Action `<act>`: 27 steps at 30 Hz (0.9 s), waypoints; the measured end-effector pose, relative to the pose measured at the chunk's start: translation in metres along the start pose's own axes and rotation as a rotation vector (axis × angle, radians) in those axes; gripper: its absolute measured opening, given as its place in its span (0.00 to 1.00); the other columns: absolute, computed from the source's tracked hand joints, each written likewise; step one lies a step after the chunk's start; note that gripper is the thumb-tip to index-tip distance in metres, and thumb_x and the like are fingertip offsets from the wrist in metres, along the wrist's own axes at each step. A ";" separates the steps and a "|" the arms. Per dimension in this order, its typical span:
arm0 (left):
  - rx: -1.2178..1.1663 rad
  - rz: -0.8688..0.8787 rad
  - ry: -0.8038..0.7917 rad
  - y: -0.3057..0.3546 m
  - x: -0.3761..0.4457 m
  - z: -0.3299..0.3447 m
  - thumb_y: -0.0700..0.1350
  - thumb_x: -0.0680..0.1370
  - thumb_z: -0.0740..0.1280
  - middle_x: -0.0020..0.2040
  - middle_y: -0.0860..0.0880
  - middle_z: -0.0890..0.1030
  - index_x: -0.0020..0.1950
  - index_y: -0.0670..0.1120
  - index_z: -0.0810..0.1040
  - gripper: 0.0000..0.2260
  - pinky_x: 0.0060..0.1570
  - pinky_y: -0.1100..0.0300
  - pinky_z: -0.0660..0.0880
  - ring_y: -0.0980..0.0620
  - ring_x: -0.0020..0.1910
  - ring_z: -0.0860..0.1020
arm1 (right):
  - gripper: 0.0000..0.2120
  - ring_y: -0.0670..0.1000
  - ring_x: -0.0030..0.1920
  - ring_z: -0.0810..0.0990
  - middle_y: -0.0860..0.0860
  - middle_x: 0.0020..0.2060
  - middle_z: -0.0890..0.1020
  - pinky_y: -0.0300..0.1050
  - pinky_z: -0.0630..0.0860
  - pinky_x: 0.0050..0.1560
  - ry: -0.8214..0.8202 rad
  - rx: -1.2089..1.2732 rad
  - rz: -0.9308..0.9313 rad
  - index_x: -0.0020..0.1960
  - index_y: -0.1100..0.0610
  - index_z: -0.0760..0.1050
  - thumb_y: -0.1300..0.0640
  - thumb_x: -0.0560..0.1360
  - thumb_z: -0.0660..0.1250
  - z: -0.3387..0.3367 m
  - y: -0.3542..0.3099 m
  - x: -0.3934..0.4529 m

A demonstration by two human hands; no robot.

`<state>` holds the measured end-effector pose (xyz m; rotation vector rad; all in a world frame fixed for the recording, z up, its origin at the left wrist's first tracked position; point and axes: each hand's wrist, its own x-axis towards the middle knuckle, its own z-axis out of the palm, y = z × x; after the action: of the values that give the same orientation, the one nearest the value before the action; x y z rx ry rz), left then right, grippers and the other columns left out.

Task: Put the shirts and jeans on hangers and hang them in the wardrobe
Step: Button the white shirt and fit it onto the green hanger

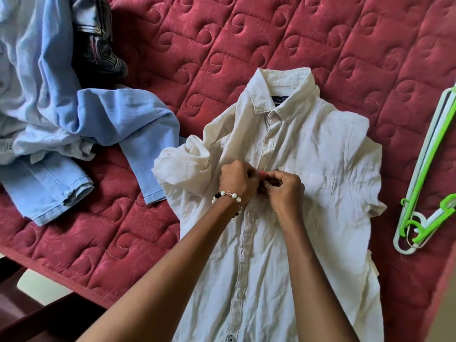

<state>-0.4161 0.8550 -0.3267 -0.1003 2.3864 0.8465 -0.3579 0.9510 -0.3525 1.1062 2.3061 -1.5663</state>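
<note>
Two bare forearms reach in from the bottom edge, and the left hand (237, 181) and right hand (286, 186) meet over the front strip of a white shirt (283, 149). Each grip is pinched on the strip at a button about chest height (whether it is being done up or undone I cannot tell). The shirt lies face up on the red quilted bed (246, 45), collar away from the person. This looks like the preparing step, before any hanger goes in. Next, a hanger must be fetched: the green and white hangers (424, 169) lie well to the right. A blue shirt (103, 114), light blue jeans (49, 191) and dark jeans (98, 40) wait at left.
</note>
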 end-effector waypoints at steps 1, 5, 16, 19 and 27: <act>0.003 -0.009 0.002 -0.001 0.001 0.001 0.47 0.75 0.68 0.35 0.44 0.80 0.34 0.43 0.79 0.11 0.36 0.60 0.68 0.42 0.40 0.79 | 0.07 0.51 0.39 0.85 0.52 0.36 0.86 0.53 0.81 0.47 0.016 -0.027 -0.039 0.43 0.54 0.84 0.64 0.69 0.72 0.001 0.000 -0.002; -0.029 -0.058 0.062 -0.001 0.004 0.003 0.43 0.74 0.68 0.35 0.43 0.80 0.31 0.45 0.75 0.11 0.37 0.59 0.70 0.41 0.43 0.79 | 0.03 0.49 0.37 0.84 0.51 0.35 0.85 0.49 0.80 0.44 0.079 -0.039 -0.150 0.42 0.58 0.84 0.63 0.68 0.75 0.004 -0.001 -0.009; -0.342 -0.230 0.130 -0.008 0.009 0.014 0.40 0.72 0.72 0.46 0.44 0.84 0.49 0.41 0.83 0.07 0.49 0.61 0.77 0.47 0.48 0.82 | 0.05 0.48 0.35 0.83 0.51 0.33 0.85 0.53 0.82 0.46 -0.063 0.251 0.052 0.39 0.55 0.84 0.63 0.68 0.77 -0.003 0.006 -0.006; -0.432 -0.268 0.116 -0.009 0.009 0.017 0.38 0.72 0.71 0.42 0.45 0.84 0.47 0.43 0.81 0.05 0.48 0.54 0.79 0.47 0.44 0.82 | 0.04 0.48 0.33 0.82 0.50 0.32 0.85 0.53 0.83 0.43 -0.054 0.214 0.028 0.38 0.54 0.83 0.60 0.68 0.77 -0.002 0.005 -0.006; -0.496 -0.296 0.195 -0.007 0.003 0.027 0.33 0.71 0.64 0.37 0.52 0.78 0.48 0.47 0.74 0.11 0.47 0.58 0.77 0.50 0.41 0.79 | 0.05 0.49 0.33 0.84 0.47 0.29 0.83 0.54 0.82 0.41 -0.002 0.096 0.088 0.34 0.51 0.82 0.59 0.67 0.73 0.005 0.001 -0.001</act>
<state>-0.4035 0.8657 -0.3491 -0.7417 2.2010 1.3061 -0.3582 0.9466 -0.3553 1.2100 2.1691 -1.6596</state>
